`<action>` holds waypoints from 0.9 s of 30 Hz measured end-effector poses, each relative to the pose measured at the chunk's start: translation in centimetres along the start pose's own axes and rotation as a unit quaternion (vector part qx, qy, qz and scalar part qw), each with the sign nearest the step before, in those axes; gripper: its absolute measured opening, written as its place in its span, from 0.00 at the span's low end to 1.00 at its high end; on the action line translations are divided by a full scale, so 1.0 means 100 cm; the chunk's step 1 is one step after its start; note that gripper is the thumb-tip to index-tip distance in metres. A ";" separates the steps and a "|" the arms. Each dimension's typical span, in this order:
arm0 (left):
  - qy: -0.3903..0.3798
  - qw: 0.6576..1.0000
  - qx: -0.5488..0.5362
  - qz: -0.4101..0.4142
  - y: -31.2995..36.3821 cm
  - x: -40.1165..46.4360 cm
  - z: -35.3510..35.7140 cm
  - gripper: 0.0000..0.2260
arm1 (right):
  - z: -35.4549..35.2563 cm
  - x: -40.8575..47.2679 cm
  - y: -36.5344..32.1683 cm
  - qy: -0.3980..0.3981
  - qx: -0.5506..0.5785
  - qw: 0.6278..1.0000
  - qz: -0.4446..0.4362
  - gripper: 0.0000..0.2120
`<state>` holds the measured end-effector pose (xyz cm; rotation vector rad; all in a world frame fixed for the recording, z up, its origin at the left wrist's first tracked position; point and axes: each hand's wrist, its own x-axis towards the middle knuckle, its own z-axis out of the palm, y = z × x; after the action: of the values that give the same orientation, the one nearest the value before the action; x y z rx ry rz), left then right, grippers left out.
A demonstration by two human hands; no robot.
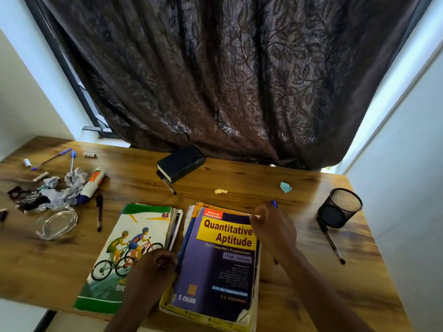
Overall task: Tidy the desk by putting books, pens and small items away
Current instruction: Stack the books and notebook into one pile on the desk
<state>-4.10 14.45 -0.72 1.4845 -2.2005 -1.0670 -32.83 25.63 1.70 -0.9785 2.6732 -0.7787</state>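
A thick purple and yellow book titled Quantitative Aptitude [215, 267] lies on the wooden desk [239, 180] near the front edge. My right hand [273, 226] grips its top right corner, with a blue pen tip [274, 203] showing past the fingers. My left hand [155, 267] grips the book's left edge. A book with cyclists on its cover [124, 255] lies just to the left. A black mesh pen holder [340, 208] lies on its side at the right, a black pen [332, 243] beside it.
A black notebook [181, 162] lies at the back centre with a pen [169, 185] by it. On the left are crumpled papers [62, 190], a glue tube [92, 185], several pens [99, 213] and a clear dish [60, 222]. Paper scraps [285, 187] lie mid-desk. A dark curtain hangs behind.
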 end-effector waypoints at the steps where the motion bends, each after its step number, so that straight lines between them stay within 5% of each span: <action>1: 0.003 1.000 -0.012 -0.002 0.001 0.004 -0.001 0.08 | 0.002 0.004 -0.006 0.005 0.016 1.000 -0.020 0.06; 8: -0.018 0.994 -0.110 0.015 0.013 0.069 -0.017 0.09 | 0.029 0.055 -0.070 -0.058 0.030 0.991 -0.113 0.08; 18: -0.044 0.994 -0.096 0.013 0.025 0.184 -0.045 0.05 | 0.098 0.154 -0.153 -0.160 0.093 0.982 -0.026 0.25; 22: -0.046 0.995 -0.084 -0.022 0.047 0.211 -0.047 0.28 | 0.120 0.201 -0.178 -0.135 0.104 0.984 0.046 0.33; 27: -0.087 0.994 -0.070 -0.012 0.042 0.232 -0.035 0.33 | 0.146 0.234 -0.194 -0.161 0.088 0.976 0.117 0.34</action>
<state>-14.87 -6.74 0.80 1.4103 -2.1723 -1.3754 -35.11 -7.93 -0.17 -0.6649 2.3399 -0.7209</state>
